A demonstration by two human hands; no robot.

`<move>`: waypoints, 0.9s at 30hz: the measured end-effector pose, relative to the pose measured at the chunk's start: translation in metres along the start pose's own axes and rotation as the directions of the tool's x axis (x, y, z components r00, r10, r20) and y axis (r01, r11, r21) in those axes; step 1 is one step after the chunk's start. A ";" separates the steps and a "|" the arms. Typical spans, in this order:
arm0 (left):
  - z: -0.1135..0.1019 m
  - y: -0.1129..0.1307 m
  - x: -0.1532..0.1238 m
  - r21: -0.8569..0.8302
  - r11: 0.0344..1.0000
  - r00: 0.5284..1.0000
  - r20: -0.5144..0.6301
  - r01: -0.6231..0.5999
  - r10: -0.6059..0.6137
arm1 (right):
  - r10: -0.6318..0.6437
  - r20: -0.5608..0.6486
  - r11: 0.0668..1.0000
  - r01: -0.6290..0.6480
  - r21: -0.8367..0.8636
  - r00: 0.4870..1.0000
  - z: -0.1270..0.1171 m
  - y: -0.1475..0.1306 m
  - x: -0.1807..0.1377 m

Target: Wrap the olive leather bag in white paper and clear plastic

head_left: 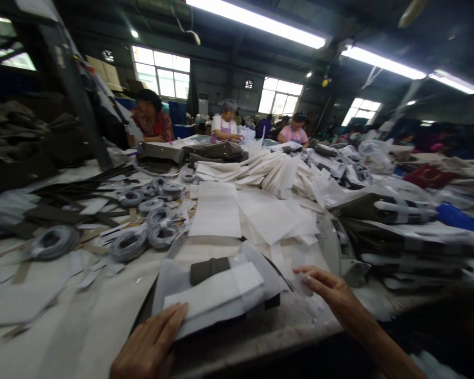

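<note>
The worktop [102, 326] fills the frame from the bottom edge to the far middle, pale and littered throughout. Across its centre and upper middle spreads a heap of white sheets [260, 210], too many to count, loosely fanned as if dropped where either side can reach them. On the right lies a stack of olive bags [395, 231], laid flat one on another, at least four layers showing, each banded in white wrap. At the top of the frame, three people [225, 123] sit along the far edge, with more figures blurred behind them on the right. Left of centre lie grey coils [128, 245], about ten, though blur makes the count unsure. They lie flat, probably so they cannot roll.

At bottom centre sits the bundle [217, 292], just beside the near edge: one olive piece [209, 269] lying among about three white sheets, its upper end left uncovered.

The left hand [150, 345], bottom centre-left, is opened out flat, with its fingertips on the bundle's lower left corner. It grips nothing and seems only to pin the paper in place. The right hand [332, 292], lower right of centre, reaches in with fingers stretched onto a thin loose sheet [296, 258] just right of the bundle. Whether it pinches that sheet I cannot tell.
</note>
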State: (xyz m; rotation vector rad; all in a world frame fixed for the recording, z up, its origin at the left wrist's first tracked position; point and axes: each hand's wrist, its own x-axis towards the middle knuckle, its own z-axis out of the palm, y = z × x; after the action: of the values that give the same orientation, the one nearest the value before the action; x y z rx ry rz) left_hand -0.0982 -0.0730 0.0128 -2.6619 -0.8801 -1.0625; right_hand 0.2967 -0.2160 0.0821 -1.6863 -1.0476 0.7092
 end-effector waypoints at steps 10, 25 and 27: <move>-0.033 -0.024 0.032 -0.244 0.904 0.933 0.012 0.351 -0.359 | -0.131 0.480 0.990 0.144 0.010 0.867 0.081 -0.051 0.001; -0.052 -0.058 0.038 -0.511 0.525 0.685 0.193 0.681 -0.702 | -0.090 0.670 0.948 0.269 -0.169 0.737 0.110 -0.065 0.027; -0.053 -0.061 0.038 -0.527 0.480 0.654 0.209 0.701 -0.727 | -0.131 0.588 0.901 0.343 -0.265 0.798 0.112 -0.055 0.033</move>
State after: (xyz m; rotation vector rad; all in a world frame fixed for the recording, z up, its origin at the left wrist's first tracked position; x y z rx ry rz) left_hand -0.1414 -0.0228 0.0724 -2.6691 -2.0954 -1.7936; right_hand 0.2010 -0.1303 0.0959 -1.6303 -1.8778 0.9093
